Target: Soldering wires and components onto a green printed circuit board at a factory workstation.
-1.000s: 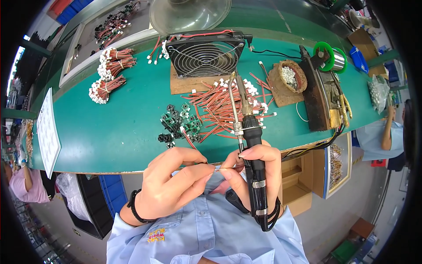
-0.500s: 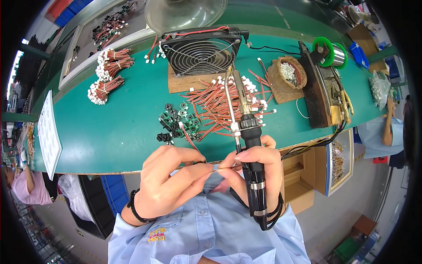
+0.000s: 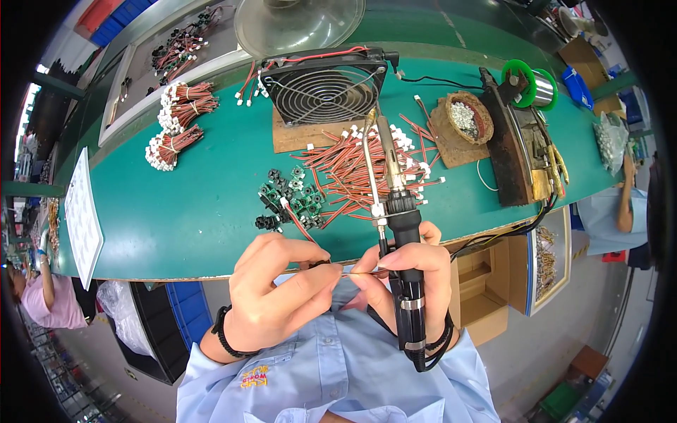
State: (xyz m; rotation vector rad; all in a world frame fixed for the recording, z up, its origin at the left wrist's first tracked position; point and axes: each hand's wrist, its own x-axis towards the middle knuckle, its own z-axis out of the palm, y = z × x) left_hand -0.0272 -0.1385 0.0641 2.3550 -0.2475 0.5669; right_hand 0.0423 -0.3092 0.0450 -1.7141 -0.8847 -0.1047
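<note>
A soldering iron (image 3: 403,218) with a thin solder-feed tube (image 3: 369,166) stands tip up in my right hand (image 3: 423,271), which is closed around its black handle. The same hand's thumb and forefinger pinch a thin reddish-brown wire lead (image 3: 374,273). My left hand (image 3: 282,289) is closed on a small black part (image 3: 319,264), mostly hidden by the fingers. Both sets of fingertips almost meet at the bench's front edge. Beyond them lie a pile of small green circuit boards with black parts (image 3: 289,194) and a heap of red-and-black wire leads with white connectors (image 3: 349,169).
A black fan (image 3: 324,92) stands on a wooden board behind the heap. To the right are a round brown pot of pellets (image 3: 465,120), an iron stand (image 3: 511,151) and a solder spool (image 3: 541,88). Bundled leads (image 3: 180,109) and a white tray (image 3: 83,218) lie left.
The view has shifted slightly. Both hands keep their grips near the bench edge, and the fingertips have barely moved.
</note>
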